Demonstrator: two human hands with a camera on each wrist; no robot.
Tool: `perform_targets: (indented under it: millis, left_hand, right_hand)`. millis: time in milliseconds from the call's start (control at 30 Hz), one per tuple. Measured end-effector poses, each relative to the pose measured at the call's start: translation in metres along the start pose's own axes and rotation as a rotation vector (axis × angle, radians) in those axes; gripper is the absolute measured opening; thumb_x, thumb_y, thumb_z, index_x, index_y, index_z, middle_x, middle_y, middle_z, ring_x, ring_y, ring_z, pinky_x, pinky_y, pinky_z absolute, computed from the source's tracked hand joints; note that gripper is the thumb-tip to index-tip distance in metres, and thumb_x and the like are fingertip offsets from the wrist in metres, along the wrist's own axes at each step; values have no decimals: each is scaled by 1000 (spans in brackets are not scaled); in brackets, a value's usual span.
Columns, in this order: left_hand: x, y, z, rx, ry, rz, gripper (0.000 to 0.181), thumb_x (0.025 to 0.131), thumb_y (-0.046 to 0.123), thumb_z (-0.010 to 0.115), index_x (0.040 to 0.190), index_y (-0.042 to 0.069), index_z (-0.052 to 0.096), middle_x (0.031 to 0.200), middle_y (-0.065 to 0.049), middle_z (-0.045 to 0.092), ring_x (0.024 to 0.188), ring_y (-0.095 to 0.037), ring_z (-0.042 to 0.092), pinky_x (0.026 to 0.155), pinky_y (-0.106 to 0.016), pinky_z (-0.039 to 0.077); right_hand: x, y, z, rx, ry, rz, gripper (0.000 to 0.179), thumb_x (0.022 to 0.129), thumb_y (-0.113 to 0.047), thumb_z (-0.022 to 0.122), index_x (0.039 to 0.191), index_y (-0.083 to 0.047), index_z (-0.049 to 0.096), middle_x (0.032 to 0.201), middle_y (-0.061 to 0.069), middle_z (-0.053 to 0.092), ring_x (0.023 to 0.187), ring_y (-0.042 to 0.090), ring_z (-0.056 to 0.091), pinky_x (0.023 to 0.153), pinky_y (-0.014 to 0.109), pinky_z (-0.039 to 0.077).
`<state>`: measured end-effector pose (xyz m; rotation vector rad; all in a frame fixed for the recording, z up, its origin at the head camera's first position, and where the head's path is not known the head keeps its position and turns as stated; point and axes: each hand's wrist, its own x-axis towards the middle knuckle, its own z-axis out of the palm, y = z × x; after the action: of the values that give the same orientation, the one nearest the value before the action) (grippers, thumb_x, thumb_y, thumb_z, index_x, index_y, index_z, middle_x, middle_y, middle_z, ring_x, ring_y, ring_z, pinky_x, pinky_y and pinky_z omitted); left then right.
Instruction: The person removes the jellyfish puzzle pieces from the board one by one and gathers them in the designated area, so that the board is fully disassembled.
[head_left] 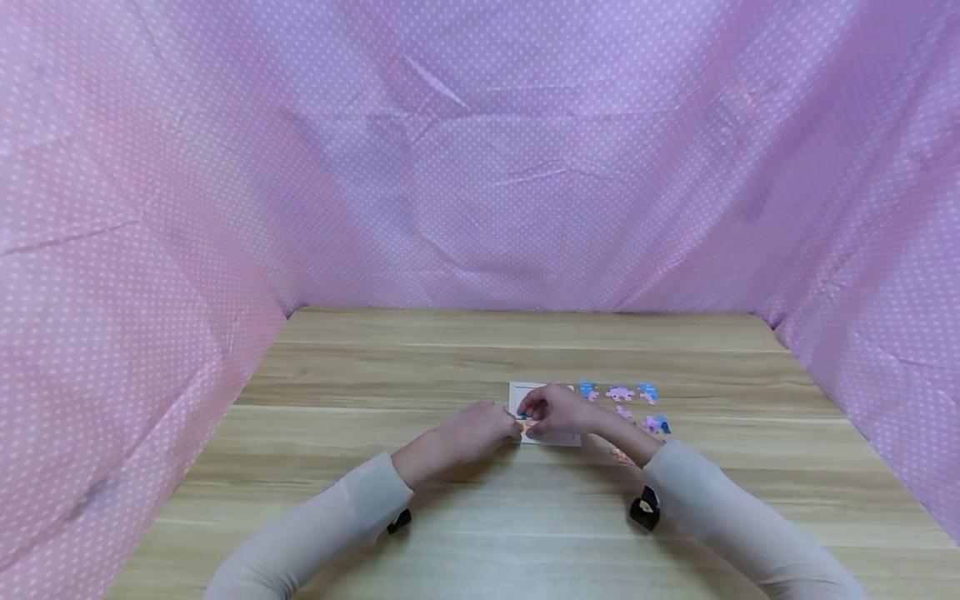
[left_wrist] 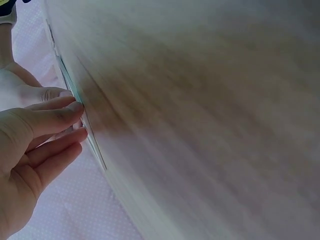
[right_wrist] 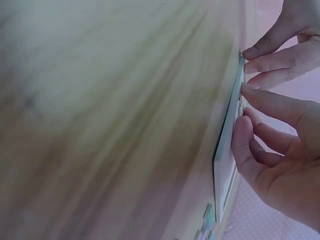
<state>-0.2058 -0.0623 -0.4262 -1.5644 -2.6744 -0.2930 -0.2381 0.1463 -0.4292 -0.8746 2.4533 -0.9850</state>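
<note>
A thin white puzzle board [head_left: 564, 440] lies flat on the table, with both hands at its left part. My left hand [head_left: 480, 430] holds the board's left edge near the front corner, thumb and fingertips close together there. Over the board, my right hand [head_left: 558, 410] pinches a small puzzle piece [head_left: 522, 417] with blue and orange on it, low against the board's surface. Fingers cover most of that piece. In the right wrist view the board [right_wrist: 227, 167] is seen nearly edge-on, with the right fingertips [right_wrist: 243, 127] on its top side.
Several loose pink and blue puzzle pieces [head_left: 620, 393] lie right of the board, some partly behind the right forearm. An orange piece [head_left: 621, 456] sits nearer the front. The wooden table [head_left: 360, 358] is bordered by pink dotted cloth [head_left: 480, 208] at the back and sides.
</note>
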Motion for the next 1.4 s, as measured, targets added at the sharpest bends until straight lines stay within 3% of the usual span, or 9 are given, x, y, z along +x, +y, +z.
perform_targets:
  millis: [267,400,633,900,1167,1300,1400]
  left_hand:
    - [-1,0,1,-61,47,16,29,94,-2,63,68,10,66,66,11,25,61,-5,25,55,-14,16]
    - [-1,0,3,-82,34,-1,29,96,-2,63,69,9,66,67,10,26,63,-5,27,55,-14,17]
    - [-3,0,2,-74,32,-31,25,96,1,64,75,12,72,65,12,35,63,-5,31,55,-13,25]
    - [-4,-1,4,-56,53,-52,19,95,0,66,81,10,76,65,10,49,60,-3,33,54,-13,29]
    - [-3,-1,1,-69,34,-112,21,95,1,66,77,11,72,64,11,44,61,-5,32,56,-15,28]
    - [-2,0,-1,-63,6,-103,25,95,1,64,74,12,70,63,12,37,60,-5,31,54,-15,26]
    - [-1,1,-2,-59,-20,-98,27,96,2,63,73,12,71,61,12,37,58,-5,31,52,-15,26]
  right_hand:
    - [0,1,2,48,19,15,18,84,3,77,98,4,65,91,11,67,84,10,59,75,18,51]
    - [0,2,4,81,49,26,20,85,5,76,102,7,67,89,13,68,81,8,60,72,16,52]
    - [-2,-4,4,-70,15,19,25,84,-7,82,105,1,72,90,5,71,82,7,61,72,15,52]
    - [1,-2,4,-212,7,-13,26,82,-17,87,94,-4,68,83,0,65,75,4,53,68,17,48]
    - [-2,-1,-4,-60,-28,-32,21,88,-11,80,97,-4,62,87,3,67,79,6,57,72,18,51]
    - [-7,6,-9,31,-3,-60,13,91,-6,75,97,1,66,87,8,73,82,6,62,78,18,54]
    - [-12,12,-16,83,4,-64,11,93,-5,73,97,3,66,88,13,73,80,8,65,75,20,57]
